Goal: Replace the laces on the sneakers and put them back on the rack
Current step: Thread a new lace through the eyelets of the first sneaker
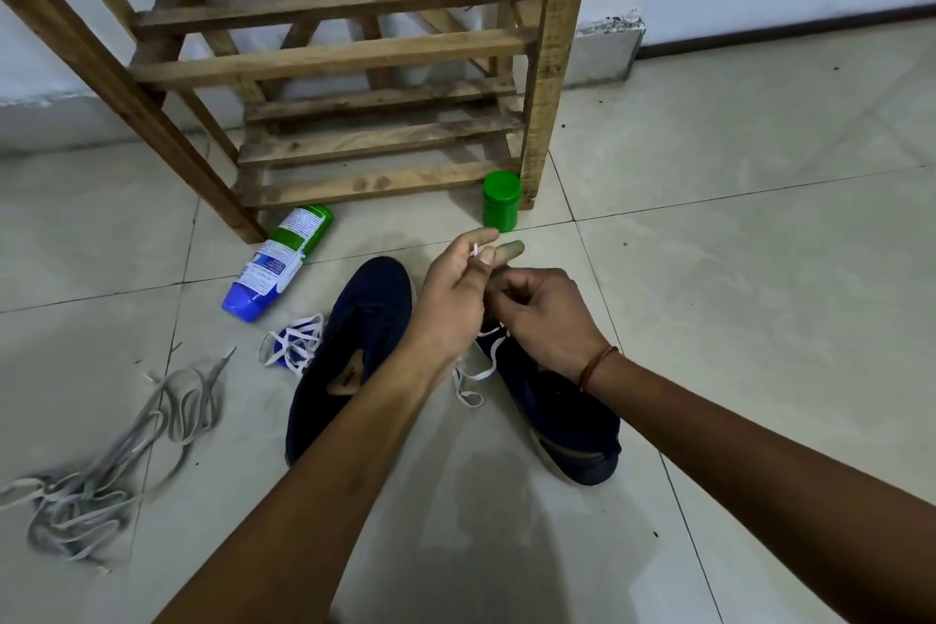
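Observation:
Two dark blue sneakers lie on the tiled floor. The left sneaker (349, 355) has no lace in it. The right sneaker (562, 416) has a white lace (468, 383) partly threaded near its toe, with loops trailing onto the floor. My left hand (453, 299) pinches the white lace's tip between thumb and fingers above the shoe. My right hand (547, 314) is closed over the right sneaker's front, gripping the lace there. A second white lace (294, 342) lies bundled beside the left sneaker. The wooden rack (329, 61) stands just behind.
A heap of grey old laces (111, 461) lies at the left. A blue-capped green and white bottle (278, 264) lies on its side by the rack's leg. A green jar (501, 200) stands by the rack's right post. White wall behind.

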